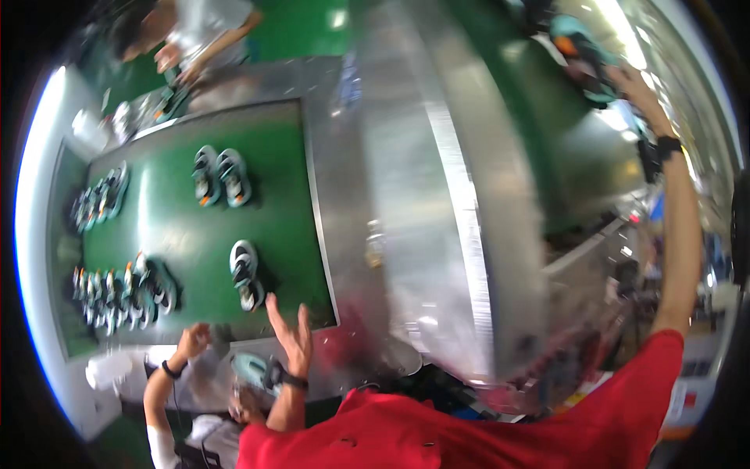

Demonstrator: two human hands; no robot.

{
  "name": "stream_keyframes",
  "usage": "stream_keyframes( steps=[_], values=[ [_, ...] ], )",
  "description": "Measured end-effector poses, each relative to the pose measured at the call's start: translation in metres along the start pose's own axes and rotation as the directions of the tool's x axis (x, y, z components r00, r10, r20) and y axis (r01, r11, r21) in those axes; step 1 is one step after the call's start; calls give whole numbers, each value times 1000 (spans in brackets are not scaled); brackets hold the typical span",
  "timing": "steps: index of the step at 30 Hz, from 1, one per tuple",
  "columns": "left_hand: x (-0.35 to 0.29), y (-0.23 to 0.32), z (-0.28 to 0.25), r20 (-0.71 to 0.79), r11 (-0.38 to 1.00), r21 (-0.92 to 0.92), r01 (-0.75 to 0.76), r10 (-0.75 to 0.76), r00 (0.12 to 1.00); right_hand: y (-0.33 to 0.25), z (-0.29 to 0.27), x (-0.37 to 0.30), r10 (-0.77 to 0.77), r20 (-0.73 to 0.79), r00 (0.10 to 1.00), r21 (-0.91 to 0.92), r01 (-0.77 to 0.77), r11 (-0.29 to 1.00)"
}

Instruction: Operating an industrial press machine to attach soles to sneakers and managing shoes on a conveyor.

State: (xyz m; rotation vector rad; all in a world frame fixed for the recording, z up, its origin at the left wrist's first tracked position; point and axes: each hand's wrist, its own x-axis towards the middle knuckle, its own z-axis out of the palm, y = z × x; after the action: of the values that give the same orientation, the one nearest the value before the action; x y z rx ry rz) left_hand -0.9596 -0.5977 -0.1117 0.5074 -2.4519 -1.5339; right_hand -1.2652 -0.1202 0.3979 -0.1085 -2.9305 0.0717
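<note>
My left hand (pixel 291 334) reaches over the near edge of the green belt (pixel 168 227), fingers spread and holding nothing. Just beyond its fingertips, apart from them, lies a single grey, black and white sneaker (pixel 244 275) with orange at one end. At the far right my right arm is stretched out, a black band on its wrist. The right hand (pixel 639 95) is closed on the edge of a teal, black and orange sneaker (pixel 584 61), which is blurred and held above another green surface (pixel 539 117). Part of the right fingers is hard to make out.
A pair of sneakers (pixel 220 177) stands farther up the belt. Several more sneakers (pixel 125 293) line its left side. A blurred metal frame (pixel 469 195) divides the two green surfaces. One co-worker's hand (pixel 193 341) is near my left; another person (pixel 195 47) handles a shoe at the far side.
</note>
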Motion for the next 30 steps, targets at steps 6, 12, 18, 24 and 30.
stream_keyframes(
  steps=[6, 12, 18, 24, 30],
  values=[
    [-81, 69, 50, 675, 868, -366, 335, 0, 738, 27, 10, -59, -258, -18, 966, 318, 250, 914],
    [-105, 185, 35, 847, 805, -467, 367, 287, 448, 9, -52, -135, 5, -214, 977, 536, 113, 837],
    [-156, 317, 52, 797, 595, -409, 692, 602, -46, 47, -125, -348, 319, -398, 860, 744, 100, 661],
    [-275, 417, 68, 609, 490, 258, 832, 586, -534, 59, -107, -571, 388, -484, 784, 684, 63, 727],
    [-442, 383, 41, 435, 684, 422, 595, 423, -795, 27, -67, -825, 795, -523, 306, 695, -387, 606]
  ],
)
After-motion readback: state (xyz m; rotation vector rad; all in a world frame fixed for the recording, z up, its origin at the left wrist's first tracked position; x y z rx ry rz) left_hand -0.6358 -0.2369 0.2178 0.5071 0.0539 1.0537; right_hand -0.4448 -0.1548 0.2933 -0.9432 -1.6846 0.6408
